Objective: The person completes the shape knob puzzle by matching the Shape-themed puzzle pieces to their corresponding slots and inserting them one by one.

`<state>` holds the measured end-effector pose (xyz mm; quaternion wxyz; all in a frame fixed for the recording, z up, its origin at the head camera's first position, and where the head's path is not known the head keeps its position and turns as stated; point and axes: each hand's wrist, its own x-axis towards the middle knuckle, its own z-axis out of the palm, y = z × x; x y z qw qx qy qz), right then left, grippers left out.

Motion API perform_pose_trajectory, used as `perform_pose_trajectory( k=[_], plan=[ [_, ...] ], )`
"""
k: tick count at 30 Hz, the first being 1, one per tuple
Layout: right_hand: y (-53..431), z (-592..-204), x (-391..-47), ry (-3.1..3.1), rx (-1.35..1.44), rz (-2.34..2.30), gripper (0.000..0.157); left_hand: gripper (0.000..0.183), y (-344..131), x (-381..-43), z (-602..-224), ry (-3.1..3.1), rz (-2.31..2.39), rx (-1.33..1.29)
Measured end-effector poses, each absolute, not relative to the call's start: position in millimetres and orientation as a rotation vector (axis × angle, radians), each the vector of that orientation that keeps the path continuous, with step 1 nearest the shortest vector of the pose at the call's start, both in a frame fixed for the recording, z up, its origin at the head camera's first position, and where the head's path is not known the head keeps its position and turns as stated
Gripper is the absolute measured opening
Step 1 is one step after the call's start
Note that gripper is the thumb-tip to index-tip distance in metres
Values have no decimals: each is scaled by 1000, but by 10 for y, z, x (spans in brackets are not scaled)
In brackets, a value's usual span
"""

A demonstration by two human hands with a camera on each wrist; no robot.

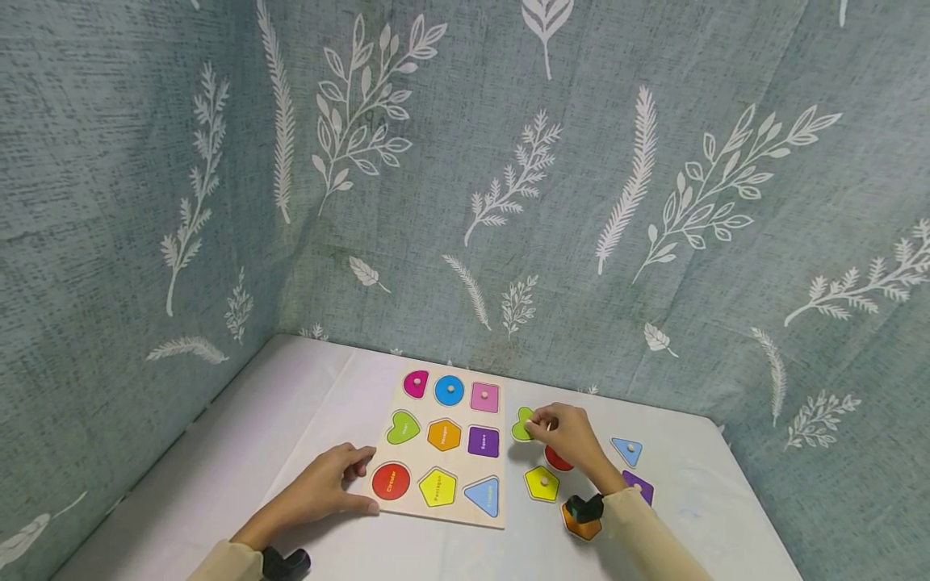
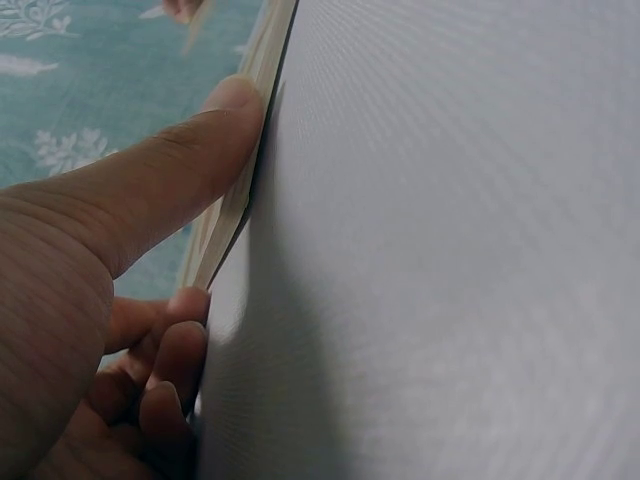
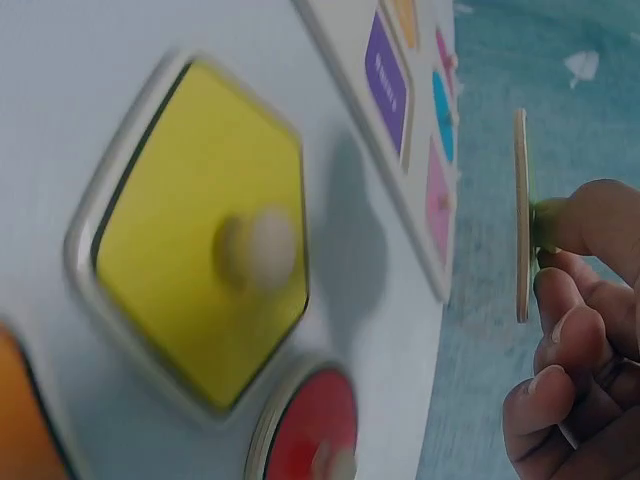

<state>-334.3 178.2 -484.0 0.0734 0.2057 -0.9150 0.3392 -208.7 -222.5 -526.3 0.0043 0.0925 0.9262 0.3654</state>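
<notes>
A wooden shape puzzle board (image 1: 471, 480) lies flat on the white table. Its far row holds knobbed pieces: a magenta one (image 1: 415, 386), a blue one (image 1: 448, 392) and a pink square (image 1: 483, 399). The two nearer rows show bare labelled shapes, among them a heart recess (image 1: 403, 428). My left hand (image 1: 330, 482) holds the board's near left corner, thumb along the front edge and fingers at the left side. To the right of the board, my right hand (image 1: 570, 434) pinches a green heart piece (image 1: 521, 424) by its knob. In the right wrist view that piece (image 3: 521, 215) is raised, seen edge-on.
Loose knobbed pieces lie right of the board: a yellow pentagon (image 1: 542, 484), a red circle (image 1: 558, 461) partly under the right hand, an orange hexagon (image 1: 581, 528), a purple piece (image 1: 639, 487) partly behind the forearm, and a blue triangle (image 1: 627, 450). A patterned curtain (image 1: 465, 177) hangs behind.
</notes>
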Motion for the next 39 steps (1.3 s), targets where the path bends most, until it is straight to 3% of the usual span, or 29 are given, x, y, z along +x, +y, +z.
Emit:
perform_pose_trajectory(
  k=[39],
  plan=[
    [582, -4862, -3223, -2643, 1088, 1099, 4, 86, -2240, -2107, -5273, 2884, 1137, 287]
  ],
)
